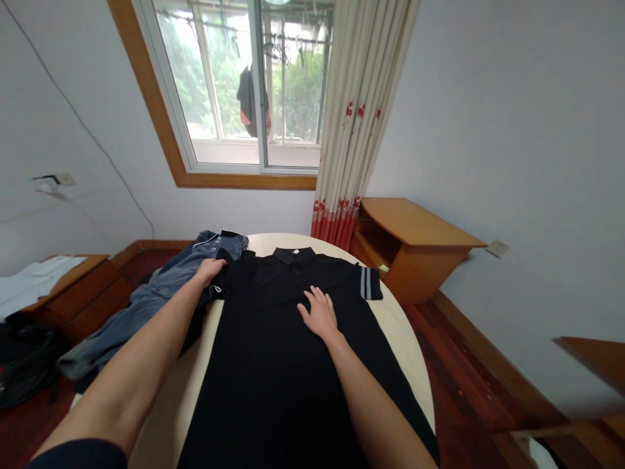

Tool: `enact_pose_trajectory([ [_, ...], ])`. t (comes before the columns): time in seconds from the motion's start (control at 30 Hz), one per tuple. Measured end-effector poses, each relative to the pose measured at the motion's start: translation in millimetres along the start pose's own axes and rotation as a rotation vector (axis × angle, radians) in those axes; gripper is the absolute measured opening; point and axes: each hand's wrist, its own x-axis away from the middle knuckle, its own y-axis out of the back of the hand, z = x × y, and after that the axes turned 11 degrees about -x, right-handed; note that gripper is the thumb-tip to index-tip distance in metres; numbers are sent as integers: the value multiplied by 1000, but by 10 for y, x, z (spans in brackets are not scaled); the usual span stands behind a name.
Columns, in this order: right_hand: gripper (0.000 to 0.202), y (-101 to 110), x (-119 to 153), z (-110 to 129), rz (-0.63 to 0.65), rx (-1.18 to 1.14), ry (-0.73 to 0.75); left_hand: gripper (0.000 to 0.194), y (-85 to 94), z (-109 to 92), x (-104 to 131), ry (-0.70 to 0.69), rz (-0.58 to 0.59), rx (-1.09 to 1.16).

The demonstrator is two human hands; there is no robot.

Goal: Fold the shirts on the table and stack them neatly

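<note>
A black polo shirt (283, 365) lies spread over a round pale table (420, 365), its collar (294, 255) at the far side. Two grey stripes mark its right-hand sleeve (370, 283). At the other sleeve, my left hand (211, 270) has its fingers closed on the black fabric near the cuff. My right hand (319, 314) rests flat on the chest just below the button placket, fingers spread. Beside my left hand, a heap of blue-grey clothes (161, 286) lies along the table's left edge.
A wooden desk (410, 228) stands beyond the table at right, by a curtain (361, 117). On the left, papers (36, 280) lie on a wooden cabinet (92, 293), with a black bag (27, 358) below. A window (244, 98) is ahead.
</note>
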Motion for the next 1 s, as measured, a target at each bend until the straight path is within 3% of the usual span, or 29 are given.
enact_pose_trajectory([
  [0.23,53,-25,-11,-36,-13,6,11,25,121,172,205,8,-52,19],
  [0.37,53,-27,-9,-37,-7,-4,9,31,151,35,298,-72,-106,-29],
  [0.43,54,-24,-8,-33,-7,-6,8,36,130,-86,426,-209,-166,-96],
  [0.5,53,-20,-6,-28,-11,-4,6,41,52,-206,620,-387,-191,-246],
  [0.57,53,-14,-5,-24,-10,-1,5,42,-79,-295,836,-524,-144,-427],
  [0.7,53,-4,-3,-20,-3,-3,10,48,-381,-338,1052,-572,-27,-597],
  [0.83,54,-4,-5,-29,-2,-9,10,37,-578,-298,843,-513,-31,-583],
  [1.0,52,5,-4,-18,-2,-3,5,49,-680,-400,352,-369,-45,-518],
])
